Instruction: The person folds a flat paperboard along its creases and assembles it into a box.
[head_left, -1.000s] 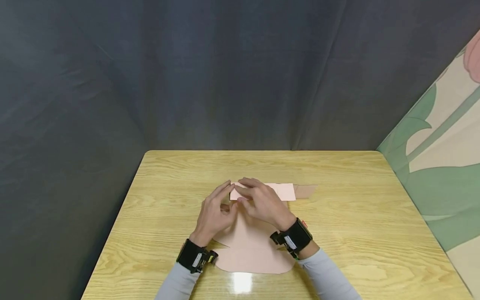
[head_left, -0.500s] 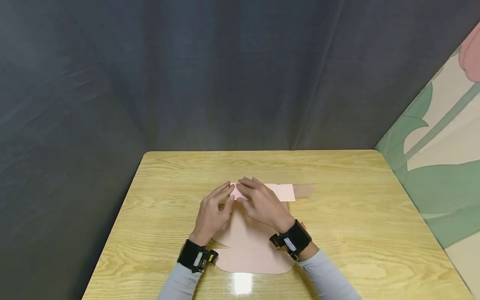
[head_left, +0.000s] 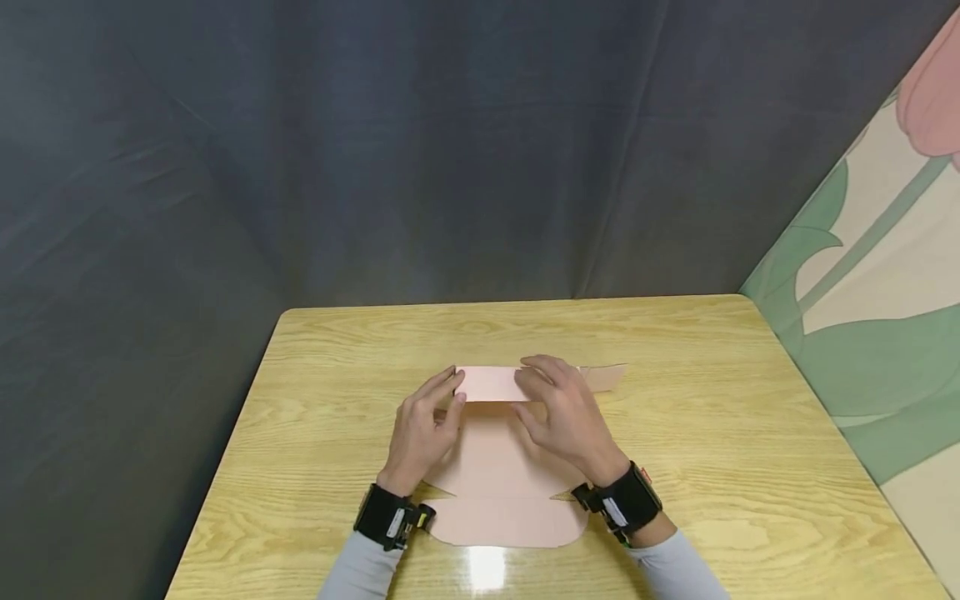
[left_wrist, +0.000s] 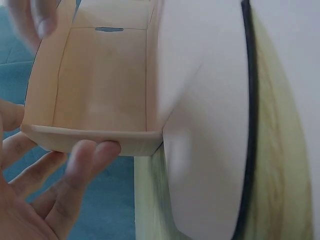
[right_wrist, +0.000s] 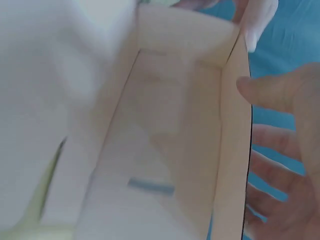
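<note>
A pale pink cardboard box (head_left: 486, 384), partly folded, stands on its long side on the table. Its lid panel (head_left: 498, 467) lies toward the person, ending in a rounded flap (head_left: 510, 523). My left hand (head_left: 422, 427) grips the box's left end, thumb in front and fingers behind; in the left wrist view its fingertips pinch the end wall (left_wrist: 131, 142). My right hand (head_left: 564, 414) holds the long upper wall right of its middle. In the right wrist view its thumb sits at the edge of that wall (right_wrist: 234, 135), other fingers outside. A slot (right_wrist: 151, 186) shows inside the box.
An unfolded end flap (head_left: 606, 377) sticks out at the right of the box. The wooden table (head_left: 720, 433) reaches back to a dark curtain (head_left: 450, 150). A flower-patterned cloth (head_left: 892, 350) hangs on the right.
My right hand has slid rightward along the upper wall, away from my left hand, uncovering that wall's left part. The left hand keeps its place at the left end. The head view has shifted slightly.
</note>
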